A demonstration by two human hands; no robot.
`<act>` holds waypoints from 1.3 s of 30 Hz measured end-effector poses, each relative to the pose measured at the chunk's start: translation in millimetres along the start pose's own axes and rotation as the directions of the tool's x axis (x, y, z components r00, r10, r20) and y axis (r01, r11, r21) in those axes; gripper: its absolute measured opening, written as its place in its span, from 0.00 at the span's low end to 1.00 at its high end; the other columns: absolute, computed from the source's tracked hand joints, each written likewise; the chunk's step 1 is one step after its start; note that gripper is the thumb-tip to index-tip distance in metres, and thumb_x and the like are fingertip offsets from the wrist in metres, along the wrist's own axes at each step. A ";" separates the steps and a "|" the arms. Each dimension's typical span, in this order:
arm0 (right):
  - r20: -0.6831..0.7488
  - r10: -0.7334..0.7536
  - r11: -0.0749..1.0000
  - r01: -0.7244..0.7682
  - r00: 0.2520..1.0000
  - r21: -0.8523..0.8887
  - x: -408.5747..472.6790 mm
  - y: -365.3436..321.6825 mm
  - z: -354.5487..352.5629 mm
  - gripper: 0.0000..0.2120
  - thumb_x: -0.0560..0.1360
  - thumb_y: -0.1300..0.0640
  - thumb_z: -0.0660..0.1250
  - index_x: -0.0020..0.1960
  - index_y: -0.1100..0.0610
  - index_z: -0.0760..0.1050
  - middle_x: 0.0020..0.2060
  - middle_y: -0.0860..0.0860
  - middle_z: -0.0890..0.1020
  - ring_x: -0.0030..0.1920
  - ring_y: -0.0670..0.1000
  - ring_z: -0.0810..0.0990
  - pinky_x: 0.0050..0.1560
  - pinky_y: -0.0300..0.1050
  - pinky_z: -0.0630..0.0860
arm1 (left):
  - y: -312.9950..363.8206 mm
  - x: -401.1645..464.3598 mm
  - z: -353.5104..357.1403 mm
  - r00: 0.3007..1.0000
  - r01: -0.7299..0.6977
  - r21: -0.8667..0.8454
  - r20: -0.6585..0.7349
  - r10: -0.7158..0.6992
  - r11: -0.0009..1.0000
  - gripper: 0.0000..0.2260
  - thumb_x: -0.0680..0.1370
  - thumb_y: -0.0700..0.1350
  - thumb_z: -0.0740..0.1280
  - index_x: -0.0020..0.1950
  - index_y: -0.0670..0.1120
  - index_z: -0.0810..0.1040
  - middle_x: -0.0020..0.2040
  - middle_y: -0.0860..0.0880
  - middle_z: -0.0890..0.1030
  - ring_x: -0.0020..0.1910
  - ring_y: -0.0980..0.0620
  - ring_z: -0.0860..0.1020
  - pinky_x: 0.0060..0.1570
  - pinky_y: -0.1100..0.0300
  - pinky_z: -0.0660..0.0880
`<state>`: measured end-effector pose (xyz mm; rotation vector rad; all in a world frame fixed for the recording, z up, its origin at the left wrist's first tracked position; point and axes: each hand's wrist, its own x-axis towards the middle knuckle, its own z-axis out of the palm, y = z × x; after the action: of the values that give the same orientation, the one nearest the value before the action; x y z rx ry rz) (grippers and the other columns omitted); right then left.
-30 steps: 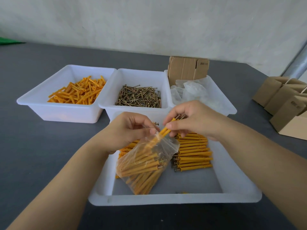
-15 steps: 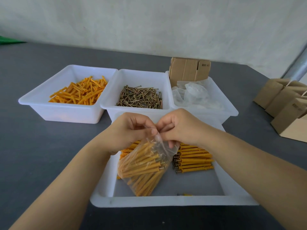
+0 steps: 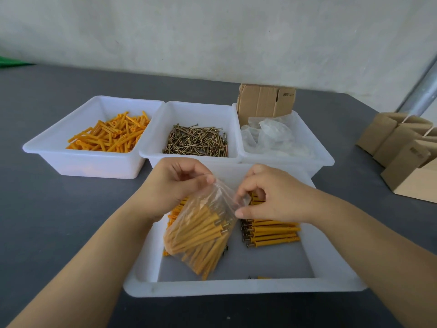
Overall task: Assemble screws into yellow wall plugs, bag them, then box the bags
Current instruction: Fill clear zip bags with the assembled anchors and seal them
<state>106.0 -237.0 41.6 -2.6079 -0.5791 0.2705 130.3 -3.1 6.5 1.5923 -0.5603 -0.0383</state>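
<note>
Head view, centre frame: person is holding a clear bag (image 3: 201,230) of yellow plugs w/ screws above the near white tray (image 3: 236,288). Left hand (image 3: 175,185) is pinching the bag's top-left corner betw. thumb and curled fingers; right hand (image 3: 272,197) is pinching the bag mouth at its right edge, fingers curled. Bag is hanging tilted, bottom toward lower centre, just above the tray floor; whether touching, cannot tell. A row of assembled plugs (image 3: 272,233) is lying in the tray right of the bag, partly under the right hand. Open tray floor is showing lower right, by the near rim.

Upper left: bin of loose yellow plugs (image 3: 111,136). Upper centre: bin of screws (image 3: 196,143), its rim touching the bin w/ clear bags (image 3: 272,136) and flat cardboard (image 3: 266,100). Far right: cardboard boxes (image 3: 406,150), well apart from the bins. Bare grey table (image 3: 59,209) is lying left of the tray.

Vs. 0.5 s ago: hands were pressed together at the bag mouth; now they are drawn apart, spreading it.
</note>
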 end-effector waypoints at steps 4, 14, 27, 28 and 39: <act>-0.136 -0.016 0.994 0.030 0.991 0.102 -9.8 0.6 -0.6 0.04 0.72 0.50 0.77 0.41 0.47 0.83 0.49 0.43 0.81 0.48 0.42 0.80 0.55 0.44 0.79 | 2.7 -3.8 0.0 0.994 -0.077 -0.006 -0.075 0.076 0.997 0.05 0.72 0.40 0.72 0.41 0.37 0.83 0.35 0.44 0.83 0.34 0.53 0.79 0.36 0.65 0.75; -0.283 -0.048 0.953 0.129 0.958 0.275 -44.0 5.3 -13.9 0.08 0.76 0.63 0.72 0.46 0.50 0.84 0.44 0.41 0.85 0.48 0.42 0.84 0.52 0.41 0.81 | 29.1 -22.8 1.5 0.995 -0.097 0.075 0.003 0.097 0.992 0.03 0.66 0.38 0.76 0.38 0.41 0.85 0.46 0.44 0.86 0.42 0.49 0.83 0.41 0.61 0.80; -0.444 0.121 0.878 0.114 0.888 0.466 -31.3 4.5 7.3 0.16 0.73 0.58 0.76 0.54 0.41 0.78 0.38 0.45 0.86 0.41 0.45 0.85 0.51 0.41 0.79 | 24.3 -25.4 10.8 0.955 0.093 0.125 -0.290 -0.053 0.988 0.13 0.70 0.36 0.77 0.48 0.47 0.78 0.37 0.47 0.83 0.33 0.42 0.84 0.34 0.53 0.80; -0.443 0.131 0.868 0.113 0.887 0.483 -29.9 5.5 8.1 0.16 0.73 0.58 0.76 0.55 0.41 0.79 0.38 0.45 0.86 0.41 0.44 0.85 0.53 0.42 0.78 | 24.3 -25.9 10.9 0.951 0.098 0.088 -0.303 -0.067 0.991 0.13 0.69 0.37 0.77 0.50 0.46 0.78 0.36 0.47 0.83 0.33 0.45 0.84 0.33 0.57 0.80; -0.373 0.058 0.805 0.177 0.926 0.566 -25.1 8.4 11.1 0.11 0.75 0.64 0.72 0.51 0.49 0.83 0.42 0.49 0.87 0.46 0.49 0.86 0.53 0.45 0.82 | 26.0 -18.9 11.8 0.997 0.077 0.152 -0.036 -0.072 0.985 0.11 0.66 0.45 0.76 0.47 0.46 0.85 0.44 0.49 0.86 0.42 0.56 0.84 0.42 0.68 0.78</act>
<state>83.4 -250.6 30.2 -1.9489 -0.3614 -0.0716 101.0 -6.8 23.9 1.7602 -0.4890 -0.0271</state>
